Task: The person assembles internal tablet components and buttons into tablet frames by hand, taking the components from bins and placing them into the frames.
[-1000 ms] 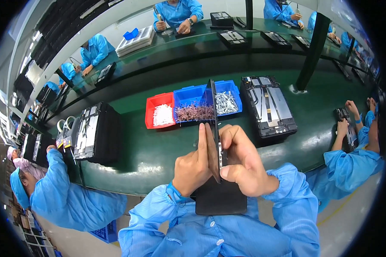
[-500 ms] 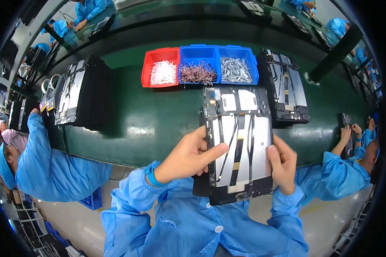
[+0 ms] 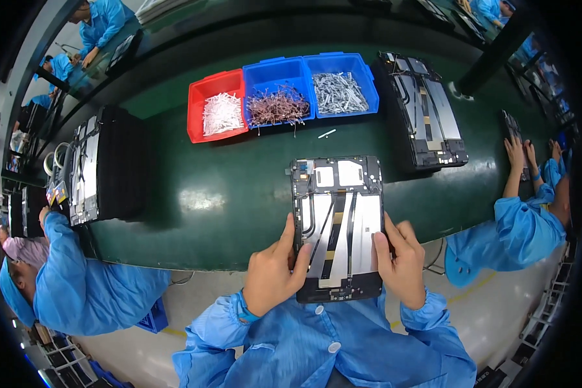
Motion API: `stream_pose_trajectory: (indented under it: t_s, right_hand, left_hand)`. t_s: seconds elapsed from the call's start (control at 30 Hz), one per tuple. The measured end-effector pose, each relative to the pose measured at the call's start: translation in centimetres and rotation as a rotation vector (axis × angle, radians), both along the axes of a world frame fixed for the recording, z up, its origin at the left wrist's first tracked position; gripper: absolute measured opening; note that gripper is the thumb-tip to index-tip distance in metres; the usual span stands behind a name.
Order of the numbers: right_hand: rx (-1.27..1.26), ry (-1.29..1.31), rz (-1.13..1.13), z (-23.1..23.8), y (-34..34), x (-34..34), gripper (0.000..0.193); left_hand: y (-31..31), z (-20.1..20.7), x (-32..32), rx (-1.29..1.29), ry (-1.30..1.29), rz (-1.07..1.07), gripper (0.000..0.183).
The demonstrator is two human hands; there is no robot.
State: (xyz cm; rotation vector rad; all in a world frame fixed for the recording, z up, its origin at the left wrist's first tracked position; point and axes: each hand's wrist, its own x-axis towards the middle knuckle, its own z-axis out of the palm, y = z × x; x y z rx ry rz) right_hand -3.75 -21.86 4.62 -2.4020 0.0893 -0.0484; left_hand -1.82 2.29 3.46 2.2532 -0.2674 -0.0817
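Observation:
An opened tablet (image 3: 363,236), its silver battery plates, black ribbon cables and circuit boards bared, is held face-on at the table's near edge. My left hand (image 3: 271,275) grips its left side, thumb over the edge and fingers around the rim. On the opposite side my right hand (image 3: 402,265) holds it the same way, thumb resting on the silver plate. The fingers beneath the tablet are partly hidden.
Beyond the tablet stand a red bin (image 3: 194,119) of white pieces, a blue bin (image 3: 265,68) of brownish pieces and another blue bin (image 3: 336,63) of silvery strips. Tablet stacks stand at right (image 3: 427,107) and left (image 3: 119,168). A small white strip (image 3: 327,134) lies on the green table (image 3: 239,239). Co-workers sit on both sides.
My left hand has shifted from across the tablet to its left edge. The tablet now sits straighter, and a dark edge beside it no longer shows. My view has turned slightly.

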Motion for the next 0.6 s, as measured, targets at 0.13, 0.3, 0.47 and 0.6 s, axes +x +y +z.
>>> stream_pose_trajectory:
  t_s: [0.13, 0.3, 0.47, 0.6]
  right_hand:
    - [0.02, -0.265, 0.131, -0.4, -0.8, 0.2, 0.045]
    - [0.683, -0.106, -0.197, 3.9, -2.6, 2.0, 0.049]
    - [0.713, -0.279, -0.169, 5.2, -10.4, 10.0, 0.05]
    - [0.657, -0.253, -0.198, 4.9, -15.9, 15.4, 0.05]
  left_hand:
    - [-0.4, 0.6, -0.4, -0.071, -0.074, 0.023, 0.06]
    - [-0.9, 2.6, 5.0, -0.171, -0.421, -0.085, 0.037]
    - [0.3, -1.0, 13.9, 0.071, -0.552, 0.175, 0.014]
    - [0.4, -1.9, 15.1, 0.069, -0.637, 0.268, 0.016]
